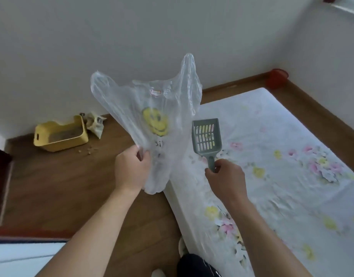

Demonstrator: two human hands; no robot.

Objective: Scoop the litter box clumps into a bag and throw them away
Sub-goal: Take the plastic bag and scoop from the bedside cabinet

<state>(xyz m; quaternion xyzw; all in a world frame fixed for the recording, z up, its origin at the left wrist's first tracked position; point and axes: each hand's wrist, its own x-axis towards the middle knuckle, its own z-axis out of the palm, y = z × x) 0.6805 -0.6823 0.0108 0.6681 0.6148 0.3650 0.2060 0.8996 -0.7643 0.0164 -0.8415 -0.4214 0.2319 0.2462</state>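
A thin clear plastic bag with a yellow smiley face is held up at the centre of the frame, pinched at its lower edge by the left hand, fingers and thumb curled onto the film; its handles are raised above, probably so that the mouth can be found and opened. A grey slotted scoop is gripped by its handle in the right hand, blade upward and empty, kept clear of the bag and over the edge of the bed with its flowered sheet. The yellow litter box is seen on the wooden floor against the wall at the left of the frame, well apart from both hands, with a few crumbs of litter scattered just beside it and a crumpled pouch next to it. No scooping appears to have been begun; the box must first be approached.
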